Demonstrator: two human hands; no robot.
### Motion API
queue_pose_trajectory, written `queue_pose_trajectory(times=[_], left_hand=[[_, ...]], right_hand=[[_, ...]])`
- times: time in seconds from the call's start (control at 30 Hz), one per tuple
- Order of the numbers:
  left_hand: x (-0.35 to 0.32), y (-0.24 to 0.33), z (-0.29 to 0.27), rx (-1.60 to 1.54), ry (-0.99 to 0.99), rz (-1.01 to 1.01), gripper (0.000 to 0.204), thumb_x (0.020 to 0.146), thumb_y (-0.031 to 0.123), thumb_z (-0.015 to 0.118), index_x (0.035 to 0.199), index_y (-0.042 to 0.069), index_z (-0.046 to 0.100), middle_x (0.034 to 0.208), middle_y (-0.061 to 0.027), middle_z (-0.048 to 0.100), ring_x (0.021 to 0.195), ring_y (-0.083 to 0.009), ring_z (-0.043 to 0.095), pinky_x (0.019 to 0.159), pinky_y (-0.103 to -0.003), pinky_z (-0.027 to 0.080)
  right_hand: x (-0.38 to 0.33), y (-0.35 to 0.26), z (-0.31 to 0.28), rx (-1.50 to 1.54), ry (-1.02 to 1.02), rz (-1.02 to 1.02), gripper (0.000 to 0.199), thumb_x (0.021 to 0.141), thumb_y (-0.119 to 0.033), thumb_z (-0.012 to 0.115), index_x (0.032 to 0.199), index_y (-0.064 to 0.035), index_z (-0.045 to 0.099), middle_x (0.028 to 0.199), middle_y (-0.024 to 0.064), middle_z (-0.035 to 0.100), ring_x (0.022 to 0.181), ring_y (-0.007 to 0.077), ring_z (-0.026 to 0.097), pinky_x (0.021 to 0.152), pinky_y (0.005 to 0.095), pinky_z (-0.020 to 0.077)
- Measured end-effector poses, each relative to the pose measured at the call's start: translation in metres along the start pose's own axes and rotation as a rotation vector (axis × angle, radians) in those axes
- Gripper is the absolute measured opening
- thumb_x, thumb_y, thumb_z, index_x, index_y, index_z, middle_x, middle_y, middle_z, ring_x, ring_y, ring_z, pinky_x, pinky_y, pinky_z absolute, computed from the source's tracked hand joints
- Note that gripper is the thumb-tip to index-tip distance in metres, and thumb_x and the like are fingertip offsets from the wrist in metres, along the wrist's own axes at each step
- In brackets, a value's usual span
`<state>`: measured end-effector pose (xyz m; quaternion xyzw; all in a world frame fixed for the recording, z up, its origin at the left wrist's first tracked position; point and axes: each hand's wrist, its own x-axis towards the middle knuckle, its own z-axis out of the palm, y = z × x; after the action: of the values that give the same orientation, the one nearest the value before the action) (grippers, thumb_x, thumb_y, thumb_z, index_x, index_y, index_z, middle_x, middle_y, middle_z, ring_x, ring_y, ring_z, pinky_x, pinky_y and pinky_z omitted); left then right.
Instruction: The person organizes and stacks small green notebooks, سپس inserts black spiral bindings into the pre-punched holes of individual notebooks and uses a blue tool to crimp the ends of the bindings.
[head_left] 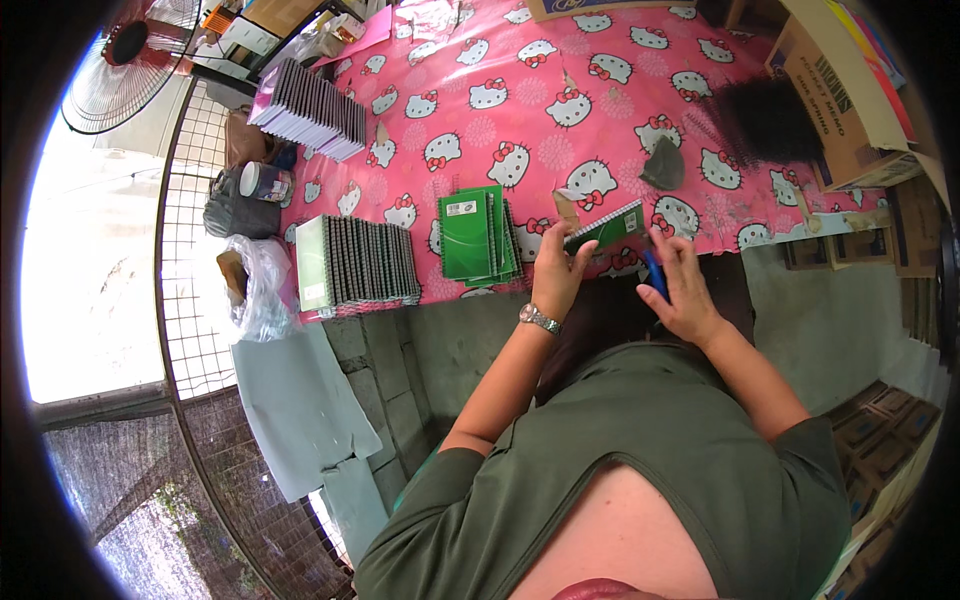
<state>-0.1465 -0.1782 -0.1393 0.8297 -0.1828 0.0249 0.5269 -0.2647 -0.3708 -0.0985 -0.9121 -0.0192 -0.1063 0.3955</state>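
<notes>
My left hand, with a metal-band watch on its wrist, grips a small green spiral notebook by its left end. The notebook is tilted over the near edge of the table, its white page edges and coil side up. Close to its right end, my right hand is curled around a blue-handled tool; the tool's working end is hidden. Left of my left hand lies a loose, uneven pile of green notebooks. Farther left is a long row of stacked green spiral notebooks.
A pink patterned cloth covers the table. Purple notebooks are stacked at the back left. A black bristly heap and a cardboard box stand right. A grey scrap lies nearby. Left are a plastic bag and a fan.
</notes>
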Motion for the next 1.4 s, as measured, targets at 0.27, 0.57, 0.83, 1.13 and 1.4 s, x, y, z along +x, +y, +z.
queue_pose_trajectory(times=[0.27,0.57,0.83,1.13,1.4], left_hand=[[-0.001,-0.023,-0.008,0.214,-0.136,0.084,0.021,0.090,0.008,0.067,0.105,0.003,0.054,0.095,-0.0158,0.057,0.075,-0.0331,0.059,0.063,-0.038,0.050],[0.002,-0.020,-0.006,0.238,-0.069,0.142,0.014,0.087,0.001,0.067,0.094,0.001,0.055,0.083,-0.0148,0.057,0.069,-0.0313,0.059,0.061,-0.040,0.048],[-0.004,-0.031,-0.003,0.177,-0.011,0.178,0.013,0.088,0.002,0.064,0.099,0.001,0.058,0.085,-0.0156,0.058,0.073,-0.0321,0.061,0.062,-0.038,0.049],[-0.004,-0.025,-0.003,0.068,0.013,0.181,0.024,0.081,-0.008,0.063,0.103,0.001,0.062,0.087,-0.0128,0.062,0.077,-0.0271,0.065,0.070,-0.034,0.054],[-0.010,-0.033,-0.006,0.055,-0.021,0.106,0.025,0.080,-0.010,0.063,0.102,0.001,0.064,0.089,-0.0117,0.065,0.075,-0.0219,0.066,0.066,-0.031,0.054]], right_hand=[[0.009,-0.018,0.016,0.105,-0.139,-0.015,0.076,0.085,-0.018,0.068,0.150,-0.0059,0.032,0.130,0.0177,0.043,0.120,0.0362,0.044,0.105,0.0442,0.0352],[0.019,-0.025,0.017,0.051,-0.124,-0.079,0.067,0.083,-0.020,0.070,0.142,-0.0058,0.043,0.125,0.0161,0.047,0.113,0.0359,0.049,0.100,0.0455,0.0391],[0.023,-0.028,0.022,-0.029,-0.096,-0.129,0.067,0.080,-0.020,0.073,0.140,-0.0069,0.046,0.123,0.0157,0.049,0.107,0.0348,0.050,0.095,0.0448,0.0413],[0.026,-0.029,0.025,-0.096,-0.057,-0.148,0.068,0.077,-0.020,0.075,0.139,-0.0075,0.049,0.121,0.0148,0.050,0.104,0.0336,0.051,0.092,0.0445,0.0426],[0.027,-0.036,0.030,-0.200,-0.096,-0.141,0.064,0.080,-0.018,0.072,0.140,-0.0083,0.049,0.117,0.0118,0.053,0.100,0.0290,0.053,0.090,0.0432,0.0450]])
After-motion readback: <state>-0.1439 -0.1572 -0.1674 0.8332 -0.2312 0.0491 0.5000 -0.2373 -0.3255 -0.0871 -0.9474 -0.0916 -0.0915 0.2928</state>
